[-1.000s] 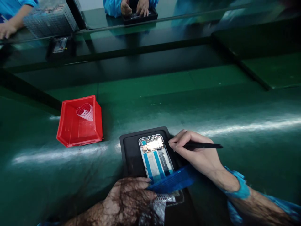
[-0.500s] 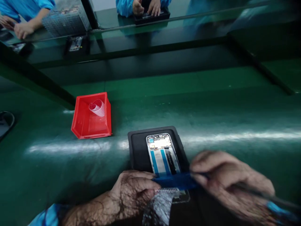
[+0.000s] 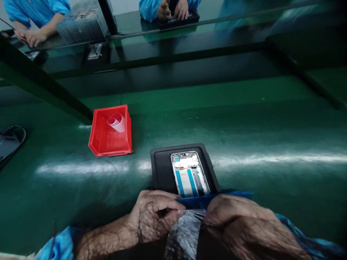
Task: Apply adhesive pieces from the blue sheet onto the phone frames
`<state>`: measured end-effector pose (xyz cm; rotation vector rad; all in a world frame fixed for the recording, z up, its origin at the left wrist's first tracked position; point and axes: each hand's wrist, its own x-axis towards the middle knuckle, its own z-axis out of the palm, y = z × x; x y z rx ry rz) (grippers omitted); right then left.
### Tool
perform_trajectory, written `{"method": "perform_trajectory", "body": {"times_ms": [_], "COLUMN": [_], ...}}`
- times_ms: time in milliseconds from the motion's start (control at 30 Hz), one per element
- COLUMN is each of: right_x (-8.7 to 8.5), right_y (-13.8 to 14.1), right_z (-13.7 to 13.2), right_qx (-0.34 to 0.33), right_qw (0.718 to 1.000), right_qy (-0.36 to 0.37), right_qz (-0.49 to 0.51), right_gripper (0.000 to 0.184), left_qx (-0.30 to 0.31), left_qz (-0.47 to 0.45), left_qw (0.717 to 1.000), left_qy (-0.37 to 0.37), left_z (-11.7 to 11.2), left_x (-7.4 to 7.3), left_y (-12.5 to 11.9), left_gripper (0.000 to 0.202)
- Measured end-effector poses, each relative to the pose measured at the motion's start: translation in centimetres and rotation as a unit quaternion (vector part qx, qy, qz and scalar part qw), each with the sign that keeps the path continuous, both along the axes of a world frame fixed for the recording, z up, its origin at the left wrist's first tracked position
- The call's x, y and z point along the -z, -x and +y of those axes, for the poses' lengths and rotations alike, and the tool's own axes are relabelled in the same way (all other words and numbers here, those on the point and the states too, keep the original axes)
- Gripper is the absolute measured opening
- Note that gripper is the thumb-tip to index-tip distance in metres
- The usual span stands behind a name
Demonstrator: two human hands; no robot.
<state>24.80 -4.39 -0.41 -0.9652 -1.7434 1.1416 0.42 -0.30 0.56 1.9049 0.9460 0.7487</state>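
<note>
Where left hand (image 3: 151, 216) and right hand (image 3: 238, 224) meet, strip (image 3: 191, 212) half hidden

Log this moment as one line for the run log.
left hand: pinching perforated white strip | right hand: at strip | near: opened phone in black tray, red plastic bin

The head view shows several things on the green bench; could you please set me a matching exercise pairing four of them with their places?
Things:
1. Red plastic bin
2. Opened phone with blue strips
3. White perforated strip
4. Black rectangular tray

Places:
A. pinched between the left hand and the right hand
B. lying in the black tray
C. left of the tray, holding a curled white strip
D. on the bench just beyond both hands

Pairs: 1-C, 2-B, 3-A, 4-D
</note>
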Motion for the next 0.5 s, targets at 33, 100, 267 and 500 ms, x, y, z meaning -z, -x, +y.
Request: {"method": "perform_trajectory", "body": {"times_ms": [33, 100, 267, 500], "right_x": [-0.2, -0.5, -0.8, -1.7], "right_y": [0.0, 0.0, 0.1, 0.1], "right_z": [0.1, 0.3, 0.0, 1.1], "right_qx": [-0.021, -0.048, -0.015, -0.049], "right_qw": [1.000, 0.999, 1.000, 0.998], "right_qy": [0.000, 0.011, 0.005, 0.019], "right_qz": [0.010, 0.019, -0.008, 0.041], "right_gripper": [0.031, 0.043, 0.053, 0.048], "left_qx": [-0.001, -0.002, -0.006, 0.004], "left_qz": [0.000, 0.001, 0.005, 0.004], "left_qw": [1.000, 1.000, 1.000, 1.000], "left_qy": [-0.002, -0.006, -0.007, -0.012], "left_z": [0.0, 0.0, -0.1, 0.1], "left_x": [0.0, -0.1, 0.0, -0.2], "left_y": [0.0, 0.0, 0.0, 0.0], "left_gripper": [0.008, 0.008, 0.008, 0.009]}}
